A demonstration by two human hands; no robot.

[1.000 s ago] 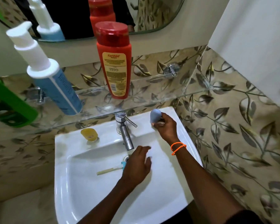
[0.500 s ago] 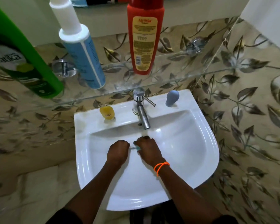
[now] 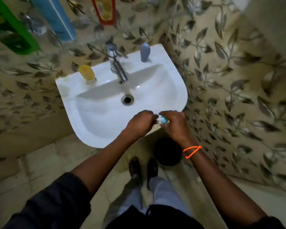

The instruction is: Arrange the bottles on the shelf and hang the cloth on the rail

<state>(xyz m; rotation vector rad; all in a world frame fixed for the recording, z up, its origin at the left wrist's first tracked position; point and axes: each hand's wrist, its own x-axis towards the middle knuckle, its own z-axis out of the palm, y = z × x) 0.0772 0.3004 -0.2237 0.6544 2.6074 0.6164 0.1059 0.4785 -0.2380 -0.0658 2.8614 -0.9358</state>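
Both hands have drawn back from the middle of the basin to its near rim, and the view has tipped down so that the floor and the person's shoes now show at the bottom centre. At centre frame the left hand (image 3: 139,123) and the right hand (image 3: 174,123) are close together, fingers curled on a small pale item with a teal end (image 3: 163,120); motion blur hides how each hand grips it. An orange wristband (image 3: 192,151) circles the right wrist. Above the hands sits the white sink (image 3: 69,90), with its tap (image 3: 117,66) at the back, a yellow soap (image 3: 86,72) on the left ledge and a grey-blue rounded object (image 3: 145,52) on the right ledge. Along the top edge, blurred, the lower parts of a green bottle (image 3: 15,35), a blue bottle (image 3: 56,17) and a red bottle (image 3: 104,12) stand on the glass shelf (image 3: 89,30). A dark round bin (image 3: 167,152) stands on the floor below the hands.
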